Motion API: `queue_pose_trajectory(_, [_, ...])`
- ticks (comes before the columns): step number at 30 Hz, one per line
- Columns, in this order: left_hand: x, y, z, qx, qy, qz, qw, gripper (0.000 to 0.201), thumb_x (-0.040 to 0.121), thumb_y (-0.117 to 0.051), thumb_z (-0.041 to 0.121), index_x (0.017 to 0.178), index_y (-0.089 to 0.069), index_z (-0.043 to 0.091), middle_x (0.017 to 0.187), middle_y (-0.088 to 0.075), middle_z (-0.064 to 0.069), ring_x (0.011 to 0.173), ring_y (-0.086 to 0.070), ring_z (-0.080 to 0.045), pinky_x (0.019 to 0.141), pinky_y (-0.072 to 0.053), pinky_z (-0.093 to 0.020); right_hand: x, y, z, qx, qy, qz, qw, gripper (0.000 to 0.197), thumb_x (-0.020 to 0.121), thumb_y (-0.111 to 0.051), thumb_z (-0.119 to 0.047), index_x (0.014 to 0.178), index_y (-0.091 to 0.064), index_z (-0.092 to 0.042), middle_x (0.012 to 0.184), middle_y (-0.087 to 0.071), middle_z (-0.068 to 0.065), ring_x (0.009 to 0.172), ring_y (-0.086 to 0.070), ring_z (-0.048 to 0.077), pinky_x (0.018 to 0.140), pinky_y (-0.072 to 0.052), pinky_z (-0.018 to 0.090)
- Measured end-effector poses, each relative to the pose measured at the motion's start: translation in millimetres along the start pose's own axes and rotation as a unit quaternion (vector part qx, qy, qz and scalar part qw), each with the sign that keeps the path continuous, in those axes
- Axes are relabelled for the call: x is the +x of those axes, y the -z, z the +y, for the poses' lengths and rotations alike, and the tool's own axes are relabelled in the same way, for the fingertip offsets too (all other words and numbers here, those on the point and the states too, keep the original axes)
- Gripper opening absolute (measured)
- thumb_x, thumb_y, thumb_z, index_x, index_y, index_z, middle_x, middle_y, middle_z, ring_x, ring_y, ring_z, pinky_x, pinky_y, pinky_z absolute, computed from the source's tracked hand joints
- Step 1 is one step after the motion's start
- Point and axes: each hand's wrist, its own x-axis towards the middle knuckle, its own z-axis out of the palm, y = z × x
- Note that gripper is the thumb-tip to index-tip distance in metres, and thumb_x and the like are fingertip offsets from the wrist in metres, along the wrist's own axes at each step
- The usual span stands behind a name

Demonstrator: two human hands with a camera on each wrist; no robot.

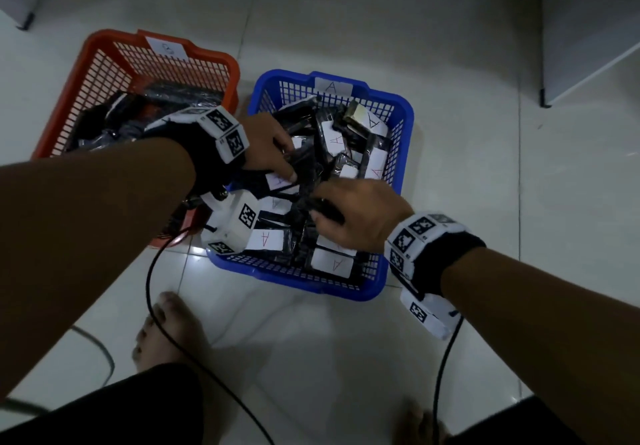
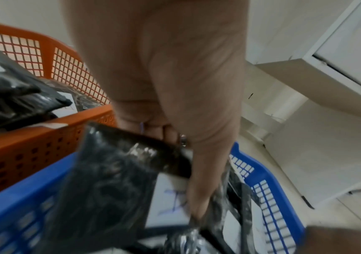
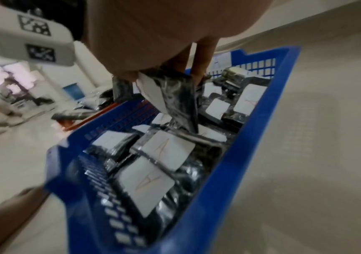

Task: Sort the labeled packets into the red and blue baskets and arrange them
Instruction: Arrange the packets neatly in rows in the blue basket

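The blue basket (image 1: 398, 181) on the floor holds several black packets with white labels marked A (image 1: 331, 263). The red basket (image 1: 69, 105) to its left holds more black packets (image 1: 180, 93). My left hand (image 1: 273, 146) reaches into the blue basket and grips a black packet (image 2: 118, 171), thumb pressed on its white label. My right hand (image 1: 360, 212) pinches another black packet (image 3: 175, 96) by its top edge and holds it tilted above the pile.
White tiled floor (image 1: 346, 358) surrounds the baskets. Black cables (image 1: 440, 375) trail from both wrists across it. My bare feet (image 1: 166, 327) stand near the baskets. White cabinets (image 1: 588, 29) stand at the back right and another at the far left.
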Motion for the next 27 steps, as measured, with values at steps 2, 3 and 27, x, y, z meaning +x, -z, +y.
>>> queue_pose_trajectory(2, [-6, -8, 1, 0.015, 0.016, -0.048, 0.999, 0.022, 0.075, -0.079, 0.036, 0.090, -0.074, 0.021, 0.077, -0.062, 0.015, 0.071, -0.053, -0.002, 0.059, -0.037, -0.014, -9, -9, -6, -0.007, 0.028, -0.061, 0.998, 0.032, 0.087, -0.058, -0.042, 0.111, -0.063, -0.022, 0.099, -0.067, 0.000, 0.081, -0.066, 0.027, 0.063, -0.054, 0.035])
queue_pose_trajectory(3, [-9, -13, 0, 0.019, 0.024, -0.068, 0.997, 0.023, 0.075, -0.079, 0.036, 0.091, -0.075, 0.020, 0.079, -0.063, 0.014, 0.073, -0.053, -0.002, 0.059, -0.037, -0.013, -13, -14, -8, -0.011, 0.029, -0.096, 0.995, 0.037, 0.087, -0.057, -0.047, 0.114, -0.062, -0.023, 0.103, -0.066, 0.000, 0.086, -0.065, 0.027, 0.066, -0.055, 0.038])
queue_pose_trajectory(27, [31, -60, -1, 0.168, -0.053, 0.005, 0.984, 0.034, 0.078, -0.076, 0.040, 0.099, -0.063, 0.018, 0.099, -0.061, -0.006, 0.094, -0.059, -0.028, 0.072, -0.044, -0.028, 43, -5, 54, -0.017, -0.231, -0.027, 0.972, 0.028, 0.087, -0.065, -0.039, 0.109, -0.059, -0.023, 0.117, -0.059, 0.002, 0.113, -0.052, 0.026, 0.093, -0.040, 0.039])
